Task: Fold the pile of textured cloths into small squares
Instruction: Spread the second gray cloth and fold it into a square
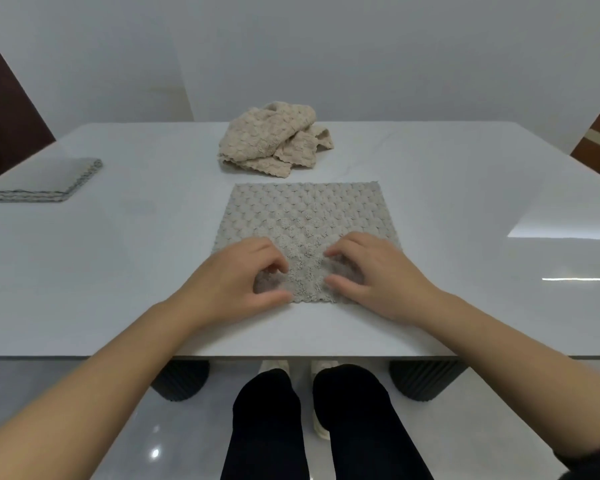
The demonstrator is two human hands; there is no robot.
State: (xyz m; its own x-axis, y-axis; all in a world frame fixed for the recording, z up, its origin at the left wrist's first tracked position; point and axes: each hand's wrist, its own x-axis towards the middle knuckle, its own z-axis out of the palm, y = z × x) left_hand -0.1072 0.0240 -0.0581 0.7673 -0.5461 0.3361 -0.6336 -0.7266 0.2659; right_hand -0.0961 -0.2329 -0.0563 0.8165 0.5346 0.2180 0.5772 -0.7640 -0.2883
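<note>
1. White, glossy surface (pixel 465 202) in front of a pale wall; it carries all the cloths.
2. Grey cloth (pixel 305 216), textured with rows of small raised bumps, lies spread flat as one square at the middle of the surface, its near edge close to the person.
3. Left hand (pixel 239 282) rests on the near-left part of the grey cloth. Its fingers (pixel 274 261) are curled, tips down on the fabric, with the thumb at the near edge, so that a bit of cloth is pinched between them.
4. Right hand (pixel 374 275) mirrors it on the near-right part, fingers (pixel 340 251) curled and thumb at the edge, pinching the fabric likewise. The cloth puckers slightly between the two hands.
5. Pile of beige cloths (pixel 274 140), crumpled and unfolded, sits beyond the grey cloth at the far middle, apart from it.
6. Folded stack (pixel 45 181) of grey cloths lies at the far left, well apart from the rest.
7. Below the near edge: black trousers (pixel 267 427), pale shoes (pixel 274 365), and dark ribbed table legs (pixel 181 379).
</note>
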